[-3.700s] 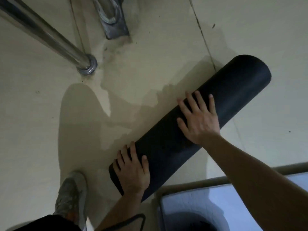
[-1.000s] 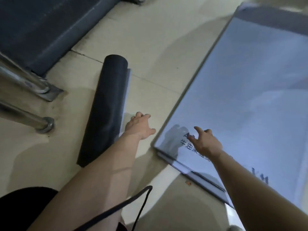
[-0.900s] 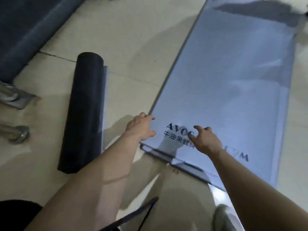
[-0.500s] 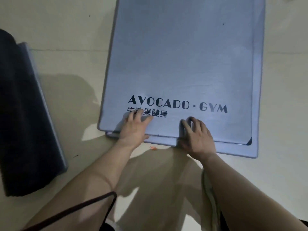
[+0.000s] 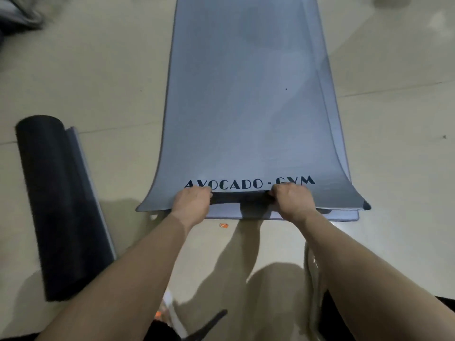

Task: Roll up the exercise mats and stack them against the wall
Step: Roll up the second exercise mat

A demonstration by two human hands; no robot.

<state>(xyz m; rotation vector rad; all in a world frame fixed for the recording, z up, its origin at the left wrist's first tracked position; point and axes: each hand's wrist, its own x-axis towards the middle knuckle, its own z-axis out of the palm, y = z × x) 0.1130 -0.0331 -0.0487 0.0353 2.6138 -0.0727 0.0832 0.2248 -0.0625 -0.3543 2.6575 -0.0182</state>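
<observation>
A grey-blue exercise mat (image 5: pixel 246 94) printed AVOCADO · GYM lies flat on the floor, stretching away from me. My left hand (image 5: pixel 192 201) and my right hand (image 5: pixel 291 199) both grip its near edge, which is lifted and curled over so the dark underside shows between them. A second grey-blue mat (image 5: pixel 344 216) lies underneath, its edge showing at the near right. A rolled-up dark mat (image 5: pixel 61 205) lies on the floor to the left, its loose edge facing right.
The floor is pale tile (image 5: pixel 98 82). A small orange scrap (image 5: pixel 223 225) lies just in front of the mats. Dark equipment (image 5: pixel 17 13) sits at the far left corner. My shoe (image 5: pixel 311 279) is near my right forearm.
I turned from the rolled dark mat to the flat grey-blue mat. Both hands went from lying flat on its near edge to gripping and lifting that edge.
</observation>
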